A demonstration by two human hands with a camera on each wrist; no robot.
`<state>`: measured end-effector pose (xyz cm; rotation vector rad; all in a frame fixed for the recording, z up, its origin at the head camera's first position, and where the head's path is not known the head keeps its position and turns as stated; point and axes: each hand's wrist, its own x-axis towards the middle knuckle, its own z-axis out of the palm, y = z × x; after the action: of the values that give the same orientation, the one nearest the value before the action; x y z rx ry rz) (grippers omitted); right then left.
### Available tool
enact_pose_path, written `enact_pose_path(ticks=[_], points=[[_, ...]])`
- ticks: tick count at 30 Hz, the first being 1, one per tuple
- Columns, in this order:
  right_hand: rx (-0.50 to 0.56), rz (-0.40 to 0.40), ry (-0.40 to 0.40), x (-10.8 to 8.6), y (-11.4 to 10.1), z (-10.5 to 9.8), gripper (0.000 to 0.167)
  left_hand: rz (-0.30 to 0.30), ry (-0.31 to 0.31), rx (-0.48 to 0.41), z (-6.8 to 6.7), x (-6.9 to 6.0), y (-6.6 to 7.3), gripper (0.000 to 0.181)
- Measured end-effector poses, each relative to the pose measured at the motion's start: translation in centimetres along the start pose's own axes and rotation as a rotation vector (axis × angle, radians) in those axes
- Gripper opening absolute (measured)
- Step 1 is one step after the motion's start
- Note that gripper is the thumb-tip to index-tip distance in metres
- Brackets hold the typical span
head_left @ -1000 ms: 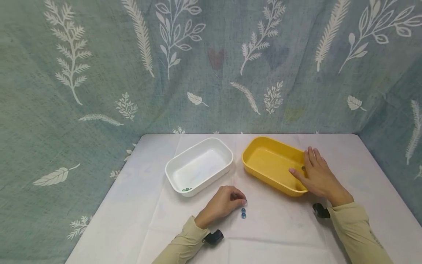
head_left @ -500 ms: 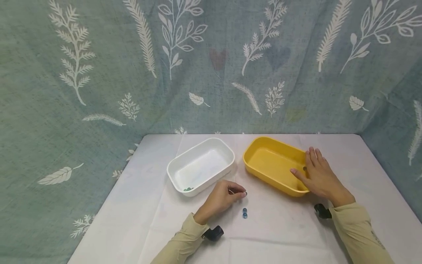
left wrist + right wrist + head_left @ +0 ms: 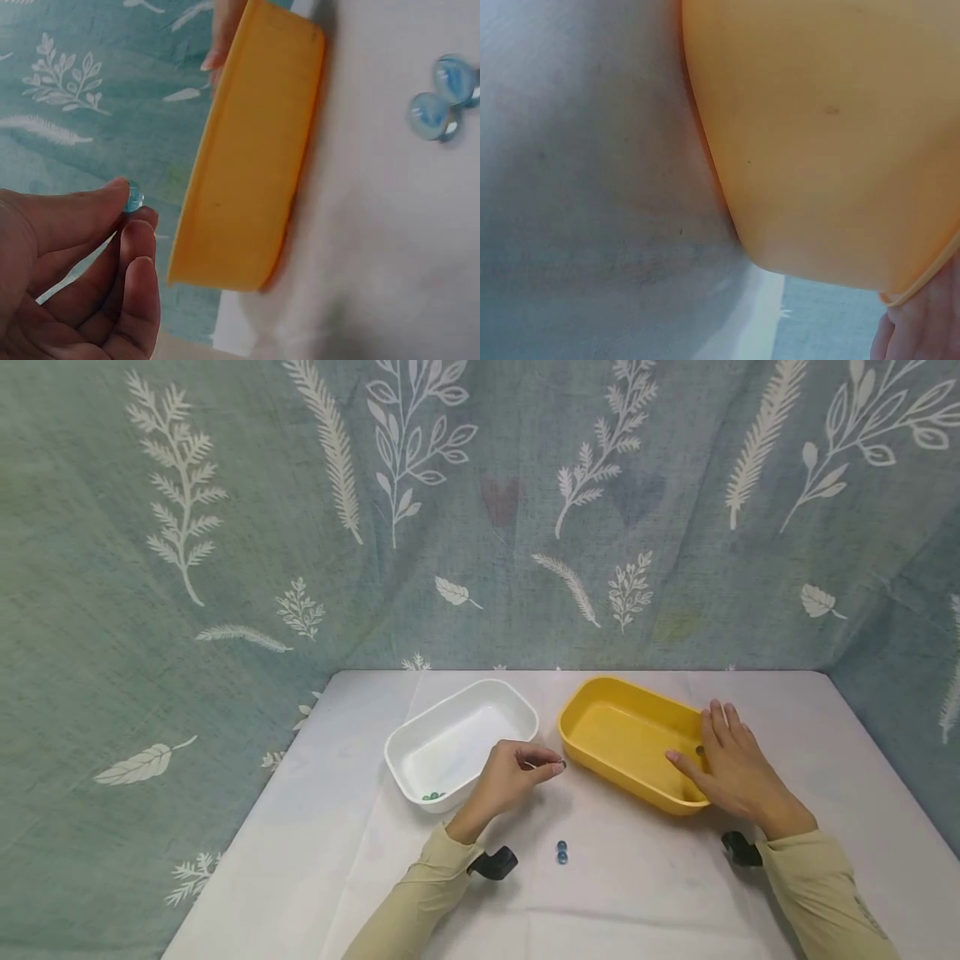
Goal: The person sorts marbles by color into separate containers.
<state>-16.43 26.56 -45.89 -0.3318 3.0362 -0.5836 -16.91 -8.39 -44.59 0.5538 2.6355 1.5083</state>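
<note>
Between thumb and fingertips, my left hand (image 3: pixel 512 777) pinches a clear bluish glass marble (image 3: pixel 134 198), held above the table just left of the yellow tub (image 3: pixel 630 777). My right hand (image 3: pixel 738 772) lies with fingers straight over the tub's right end, touching its rim. Partly hidden by that hand, a small dark marble (image 3: pixel 700 750) sits inside the tub. Two blue marbles (image 3: pixel 431 116) rest side by side on the white tabletop, nearer the person. In the white tub (image 3: pixel 462 739), several green marbles (image 3: pixel 433 796) are gathered at the near left corner.
A white cloth (image 3: pixel 637 893) covers the table. Behind and at both sides hangs a green-blue curtain (image 3: pixel 420 593) with white leaf prints. The two tubs stand near each other toward the back, with a narrow gap between them.
My left hand has lifted the marble off the table and moved it away from the person, toward the yellow tub. The right hand stays on the tub; the head view has shifted slightly.
</note>
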Motion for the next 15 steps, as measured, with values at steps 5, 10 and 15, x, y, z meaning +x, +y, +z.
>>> enact_pose_path(ticks=[5,10,15], points=[[-0.005,0.003,0.000,-0.3,0.1,-0.1,0.106,0.010,0.013,-0.012,-0.2,0.9,0.5,0.015],[-0.011,-0.001,0.002,-0.1,0.0,0.0,0.105,-0.009,0.023,0.000,-0.4,1.6,0.9,0.015],[-0.012,0.005,-0.001,0.1,0.0,0.0,0.107,0.013,0.038,0.001,-0.6,2.6,1.4,0.017]])
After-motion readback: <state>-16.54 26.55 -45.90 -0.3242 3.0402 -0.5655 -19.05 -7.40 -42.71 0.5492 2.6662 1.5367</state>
